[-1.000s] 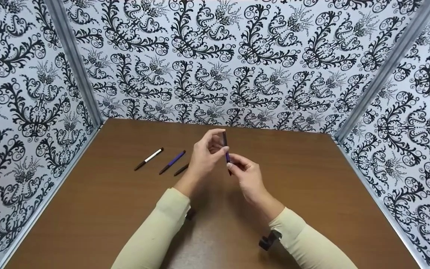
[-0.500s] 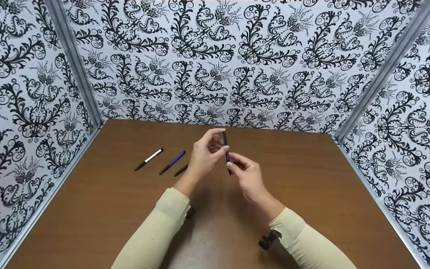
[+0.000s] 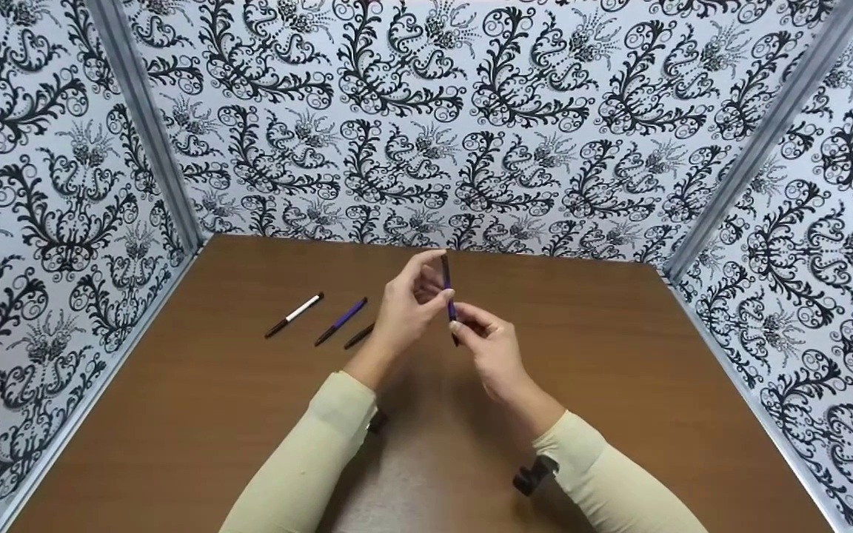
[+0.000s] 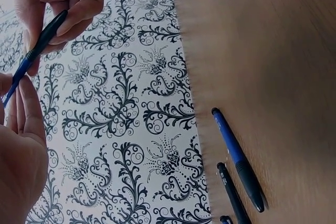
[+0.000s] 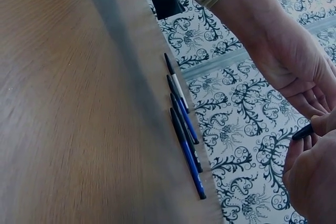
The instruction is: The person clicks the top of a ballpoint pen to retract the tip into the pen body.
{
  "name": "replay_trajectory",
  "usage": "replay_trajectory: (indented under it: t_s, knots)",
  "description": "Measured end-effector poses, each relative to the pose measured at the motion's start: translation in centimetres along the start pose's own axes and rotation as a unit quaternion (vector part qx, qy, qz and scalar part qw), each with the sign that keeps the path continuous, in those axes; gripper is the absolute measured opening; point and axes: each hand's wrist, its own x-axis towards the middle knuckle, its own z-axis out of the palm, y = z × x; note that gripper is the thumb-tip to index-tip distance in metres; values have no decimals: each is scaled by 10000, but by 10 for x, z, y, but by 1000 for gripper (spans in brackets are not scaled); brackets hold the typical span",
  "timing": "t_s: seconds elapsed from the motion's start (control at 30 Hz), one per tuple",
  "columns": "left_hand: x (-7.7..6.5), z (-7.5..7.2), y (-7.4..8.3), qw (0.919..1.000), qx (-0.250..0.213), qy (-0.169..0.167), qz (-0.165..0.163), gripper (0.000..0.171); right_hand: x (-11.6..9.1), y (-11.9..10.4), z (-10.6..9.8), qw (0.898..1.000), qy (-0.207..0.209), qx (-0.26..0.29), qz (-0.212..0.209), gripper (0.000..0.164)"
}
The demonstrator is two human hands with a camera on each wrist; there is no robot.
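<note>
Held up above the table is a pen (image 3: 451,310) with a blue middle and black ends, near upright in the head view. My left hand (image 3: 406,311) holds its upper half, thumb at the blue barrel and index finger at the top end. Thumb and fingers of my right hand (image 3: 497,355) pinch it lower down; the lower black end of this pen (image 5: 302,132) sticks out in the right wrist view. To the left lie a white-and-black pen (image 3: 295,315), a blue-and-black pen (image 3: 342,321) and a dark pen (image 3: 359,337) partly hidden by my left wrist.
Another blue-and-black pen (image 5: 187,153) rests on the table in the right wrist view, alongside the others; the left hand covers it in the head view. The brown table (image 3: 619,355) is bounded by patterned walls (image 3: 426,148) at the back and both sides.
</note>
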Motion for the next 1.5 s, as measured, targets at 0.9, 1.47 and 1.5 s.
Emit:
replay_trajectory:
  t_s: [0.9, 1.47, 1.5]
  knots:
    - [-5, -29, -20, 9871, 1002, -1196, -368, 63, 19, 16, -47, 9799, -453, -1781, -774, 22]
    - [-13, -62, -28, 9444, 2539, -1947, -761, 62, 24, 27, -71, 9580, -480, -2524, -1272, 27]
    - [-14, -64, -29, 9404, 2652, -1980, -779, 62, 24, 28, -72, 9562, -489, -2579, -1297, 27]
